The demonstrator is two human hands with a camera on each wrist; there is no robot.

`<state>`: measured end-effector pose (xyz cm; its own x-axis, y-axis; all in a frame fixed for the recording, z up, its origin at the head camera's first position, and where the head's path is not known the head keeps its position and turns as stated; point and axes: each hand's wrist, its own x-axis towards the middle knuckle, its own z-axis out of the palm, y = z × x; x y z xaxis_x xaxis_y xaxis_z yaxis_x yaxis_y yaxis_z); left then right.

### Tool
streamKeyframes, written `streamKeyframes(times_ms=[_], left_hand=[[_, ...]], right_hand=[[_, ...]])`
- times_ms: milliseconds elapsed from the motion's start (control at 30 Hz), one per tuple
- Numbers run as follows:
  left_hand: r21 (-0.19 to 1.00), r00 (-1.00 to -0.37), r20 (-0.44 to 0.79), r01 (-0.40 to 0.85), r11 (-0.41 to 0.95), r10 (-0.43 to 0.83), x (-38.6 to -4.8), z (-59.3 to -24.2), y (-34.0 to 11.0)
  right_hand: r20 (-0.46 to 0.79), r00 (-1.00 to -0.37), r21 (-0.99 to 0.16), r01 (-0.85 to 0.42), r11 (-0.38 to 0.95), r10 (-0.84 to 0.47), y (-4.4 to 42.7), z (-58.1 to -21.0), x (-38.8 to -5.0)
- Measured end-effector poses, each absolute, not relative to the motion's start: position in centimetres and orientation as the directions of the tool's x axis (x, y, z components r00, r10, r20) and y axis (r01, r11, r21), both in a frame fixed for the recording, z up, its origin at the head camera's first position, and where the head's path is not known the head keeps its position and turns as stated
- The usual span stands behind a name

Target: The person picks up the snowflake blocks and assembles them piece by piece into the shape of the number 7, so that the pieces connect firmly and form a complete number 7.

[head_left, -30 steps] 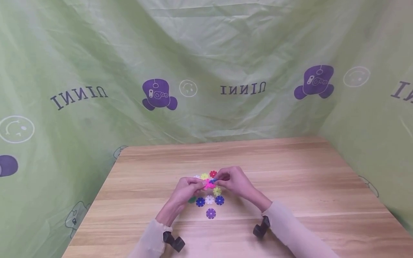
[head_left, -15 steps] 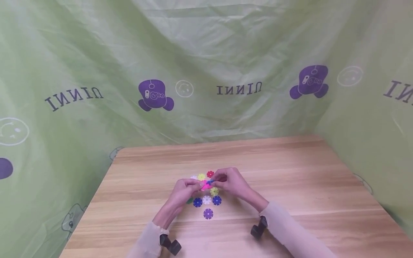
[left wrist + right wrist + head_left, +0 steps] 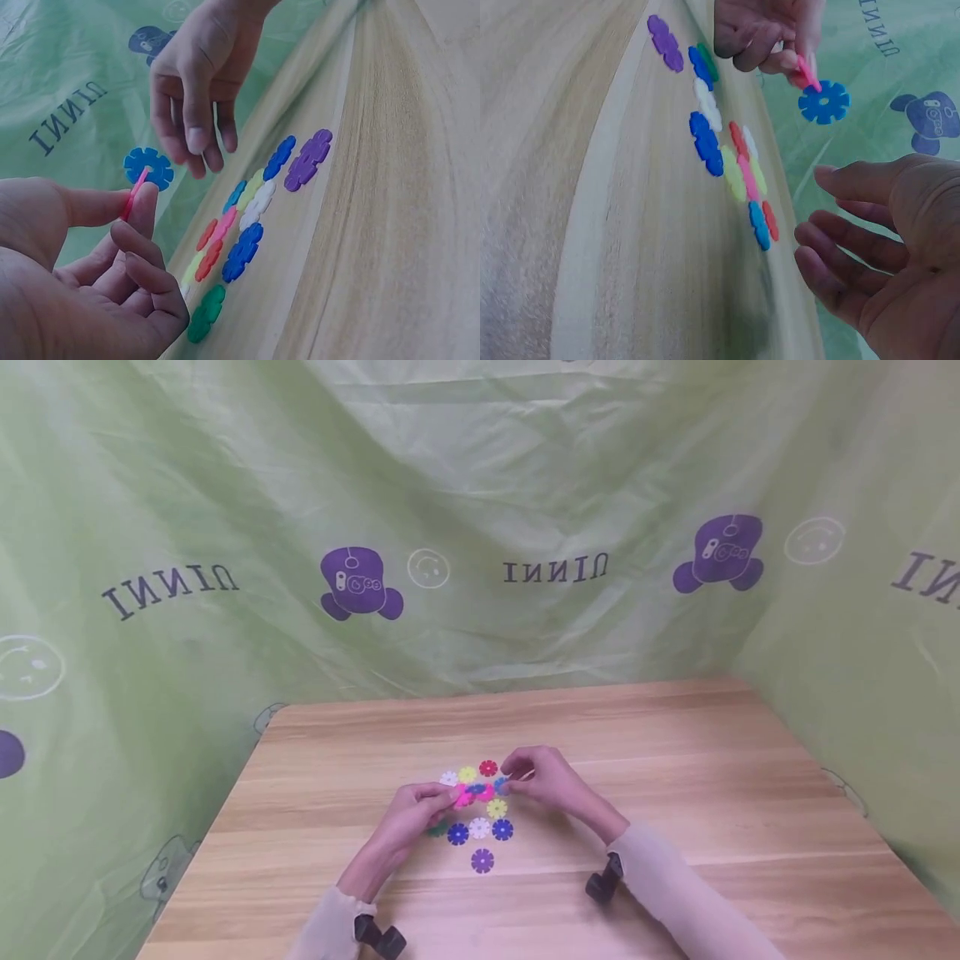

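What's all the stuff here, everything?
Table: 1, brown, underneath
Discs: 2, red, table
Discs: 2, yellow, table
Discs: 2, white, table
Discs: 2, dark blue, table
Disc: 1, pink, table
Disc: 1, light blue, table
Disc: 1, green, table
Disc: 1, purple, table
Held disc: 1, pink, left grip
Joined disc: 1, blue, against held disc
Curtain: 1, green, behind table
Cameras: 2, black, at sleeves
Sleeves: 2, pale, over table
Left grip: 1, pinching held disc
Right grip: 1, near joined disc, empty

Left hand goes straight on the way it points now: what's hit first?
Probably the right hand, with the blue disc on the pink piece in the left hand leading; exact depth is unclear.
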<state>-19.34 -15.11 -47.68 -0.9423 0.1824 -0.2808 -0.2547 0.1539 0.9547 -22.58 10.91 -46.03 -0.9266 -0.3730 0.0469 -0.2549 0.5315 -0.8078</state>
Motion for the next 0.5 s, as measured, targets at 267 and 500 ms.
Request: streamKeyframes(times_ms=[267,500], left_hand=[[0.955,-0.938,-0.288,-0.266,0.133,0.193,-18.8,-48.2,-15.5],[0.956,-0.940,-0.283,-0.260,0.136,0.189,-19.3,-48.0,-15.8]], right_hand=[[-0.007,-0.921,-0.754,-0.250,0.607,-0.388,10.5,-47.2,-23.4],[-0.045,-0.922,-0.720,-0.237,0.652,-0.385,10.0,-46.9,-24.2]])
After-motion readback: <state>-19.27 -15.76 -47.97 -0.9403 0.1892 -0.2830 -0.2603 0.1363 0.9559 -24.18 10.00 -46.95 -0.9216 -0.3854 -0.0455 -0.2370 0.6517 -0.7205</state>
